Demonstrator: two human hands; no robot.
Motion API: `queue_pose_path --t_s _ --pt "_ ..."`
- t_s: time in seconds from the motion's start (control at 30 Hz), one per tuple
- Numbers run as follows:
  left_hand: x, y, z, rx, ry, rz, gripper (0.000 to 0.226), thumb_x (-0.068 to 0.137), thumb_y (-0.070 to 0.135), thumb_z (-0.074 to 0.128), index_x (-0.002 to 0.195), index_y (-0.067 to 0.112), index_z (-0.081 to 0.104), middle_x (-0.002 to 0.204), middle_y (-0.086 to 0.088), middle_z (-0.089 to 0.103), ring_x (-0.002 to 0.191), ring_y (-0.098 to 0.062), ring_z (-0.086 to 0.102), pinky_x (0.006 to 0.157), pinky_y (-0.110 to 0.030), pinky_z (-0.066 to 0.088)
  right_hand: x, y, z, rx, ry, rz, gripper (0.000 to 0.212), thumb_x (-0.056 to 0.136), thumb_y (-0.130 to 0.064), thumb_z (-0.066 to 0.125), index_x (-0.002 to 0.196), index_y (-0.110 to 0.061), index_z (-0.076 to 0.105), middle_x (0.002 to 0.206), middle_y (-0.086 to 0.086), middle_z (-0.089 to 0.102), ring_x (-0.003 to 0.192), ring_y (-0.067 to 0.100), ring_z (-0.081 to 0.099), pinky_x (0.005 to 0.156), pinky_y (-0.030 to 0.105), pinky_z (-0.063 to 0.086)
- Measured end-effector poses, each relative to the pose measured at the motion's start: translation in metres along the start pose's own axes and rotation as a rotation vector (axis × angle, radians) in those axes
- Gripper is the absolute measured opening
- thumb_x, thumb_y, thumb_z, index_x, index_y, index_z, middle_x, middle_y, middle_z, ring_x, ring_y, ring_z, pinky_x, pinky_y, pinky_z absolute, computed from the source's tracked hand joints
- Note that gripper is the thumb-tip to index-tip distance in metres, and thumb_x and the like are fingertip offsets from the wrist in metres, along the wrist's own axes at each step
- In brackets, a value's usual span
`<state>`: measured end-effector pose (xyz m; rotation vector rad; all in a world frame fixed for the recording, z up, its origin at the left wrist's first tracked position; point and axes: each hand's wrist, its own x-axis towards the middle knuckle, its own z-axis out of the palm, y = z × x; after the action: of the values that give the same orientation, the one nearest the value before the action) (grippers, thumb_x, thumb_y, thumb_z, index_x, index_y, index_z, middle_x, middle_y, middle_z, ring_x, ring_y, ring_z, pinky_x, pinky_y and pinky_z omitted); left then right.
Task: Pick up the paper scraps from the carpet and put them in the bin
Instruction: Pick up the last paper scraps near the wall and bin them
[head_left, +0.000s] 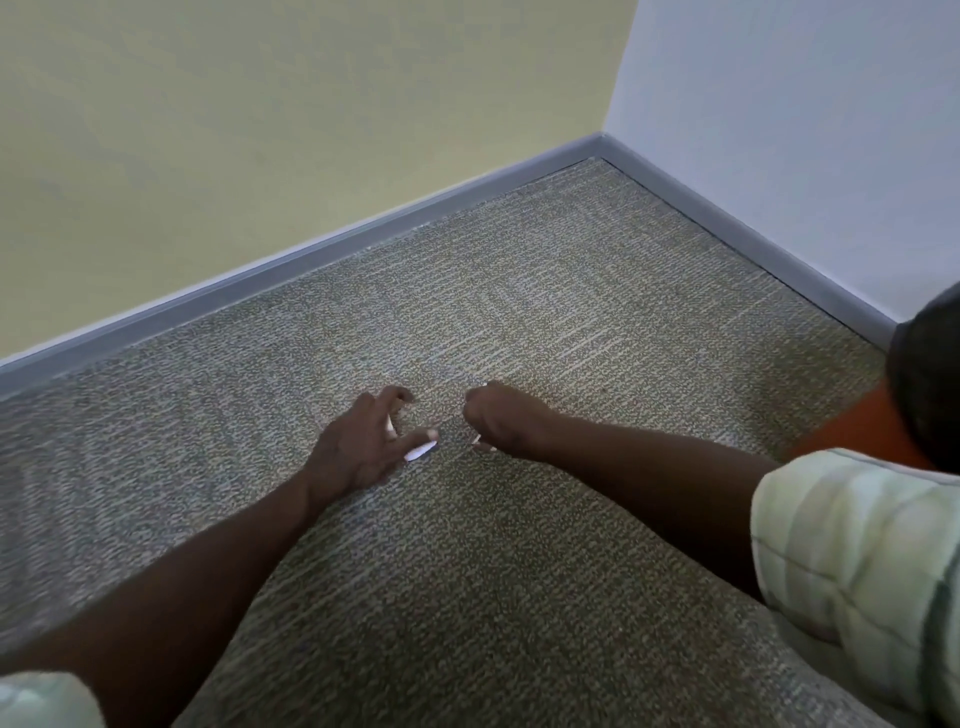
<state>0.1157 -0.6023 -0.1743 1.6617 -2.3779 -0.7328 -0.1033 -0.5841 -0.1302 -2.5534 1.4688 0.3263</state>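
Both my hands reach down to the grey-green carpet (519, 312) near a room corner. My left hand (363, 441) has its fingers curled, with a white paper scrap (420, 451) showing under the thumb and another bit of white between the fingers. My right hand (504, 418) is closed into a loose fist just to the right, with small white paper edges (477, 440) peeking out at its underside. The hands are a short gap apart. The bin is out of view.
A grey baseboard (311, 249) runs along a yellow wall on the left and a pale wall on the right, meeting at a corner. A dark rounded object (930, 374) with orange below it sits at the right edge. My pale green sleeve (857, 561) fills the lower right.
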Motion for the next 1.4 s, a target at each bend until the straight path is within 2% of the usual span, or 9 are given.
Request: queue_pose_path --t_s 0.13,0.27,0.4,0.63,0.83,1.03,1.13,1.23,1.4 --pt "-0.009 0.006 0.018 0.110 -0.066 0.045 0.038 0.091 0.059 0.048 0.119 0.034 0.046 0.111 -0.002 0.053 0.093 -0.023 0.062 0.081 -0.036 0.050 -0.022 0.003 -0.004 -0.036 -0.047 0.008 0.019 0.092 -0.004 0.049 0.096 0.008 0.064 0.103 0.025 0.065 0.098 0.037 0.065 0.081 0.040 0.054" --pt "-0.014 0.017 0.021 0.093 -0.097 0.096 0.040 0.098 0.054 0.029 0.103 0.018 0.047 0.099 -0.007 0.053 0.089 -0.034 0.061 0.078 -0.042 0.050 -0.040 0.010 -0.015 -0.027 -0.065 0.020 0.015 0.091 -0.002 0.050 0.083 0.006 0.062 0.102 0.024 0.067 0.096 0.035 0.067 0.079 0.038 0.055" --pt "-0.006 0.036 0.008 0.028 -0.068 0.083 0.023 0.099 0.032 0.048 0.086 0.013 0.045 0.084 -0.006 0.052 0.083 -0.030 0.056 0.071 -0.033 0.039 -0.050 0.018 -0.029 0.060 -0.070 0.049 0.038 0.093 -0.004 0.044 0.058 -0.015 0.037 0.095 0.020 0.070 0.091 0.030 0.069 0.077 0.036 0.055" --pt "0.009 0.084 -0.031 -0.177 0.078 0.030 0.018 0.100 0.028 0.044 0.097 0.010 0.045 0.082 -0.014 0.067 0.076 -0.032 0.060 0.069 -0.039 0.046 -0.057 0.011 -0.062 0.129 -0.097 0.121 0.025 0.095 -0.009 0.044 0.081 -0.002 0.063 0.090 0.017 0.069 0.083 0.028 0.065 0.072 0.029 0.048" --pt "0.006 0.165 -0.070 -0.394 0.213 0.140 0.018 0.098 0.018 0.044 0.098 0.011 0.061 0.077 -0.003 0.064 0.067 -0.016 0.056 0.056 -0.022 0.037 -0.073 0.023 -0.110 0.030 0.010 0.102 0.025 0.081 -0.007 0.068 0.061 -0.008 0.053 0.081 0.016 0.071 0.075 0.029 0.069 0.058 0.027 0.045" --pt "0.017 0.252 -0.104 -0.665 0.318 0.079 0.026 0.091 0.035 0.041 0.093 0.018 0.060 0.092 -0.003 0.065 0.086 -0.029 0.063 0.078 -0.046 0.054 -0.134 0.043 -0.175 0.099 0.207 0.243 0.041 0.073 -0.008 0.072 0.047 -0.017 0.042 0.050 -0.008 0.045 0.047 0.009 0.044 0.061 0.024 0.031" --pt "0.020 0.312 -0.118 -0.837 0.282 0.088 0.041 0.085 0.049 0.040 0.095 0.016 0.062 0.097 -0.007 0.067 0.094 -0.032 0.064 0.086 -0.053 0.054 -0.173 0.064 -0.200 0.084 0.231 0.394 0.013 0.073 -0.015 0.074 0.063 -0.012 0.066 0.068 0.002 0.067 0.063 0.015 0.058 0.062 0.024 0.033" --pt "0.019 0.380 -0.123 -0.986 0.195 0.155 0.055 0.082 0.061 0.036 0.101 0.015 0.061 0.101 -0.011 0.067 0.095 -0.031 0.064 0.091 -0.054 0.052 -0.224 0.092 -0.220 0.041 0.300 0.544 0.019 0.076 -0.023 0.077 0.083 -0.006 0.073 0.085 0.010 0.073 0.081 0.023 0.065 0.065 0.028 0.041" --pt "-0.006 0.480 -0.110 -1.085 0.034 0.267 0.049 0.098 0.057 0.032 0.116 0.014 0.048 0.096 -0.004 0.058 0.088 -0.020 0.056 0.092 -0.049 0.052 -0.311 0.144 -0.238 0.031 0.271 0.828 0.021 0.073 -0.027 0.081 0.069 -0.011 0.067 0.072 0.008 0.068 0.077 0.028 0.062 0.067 0.031 0.047"
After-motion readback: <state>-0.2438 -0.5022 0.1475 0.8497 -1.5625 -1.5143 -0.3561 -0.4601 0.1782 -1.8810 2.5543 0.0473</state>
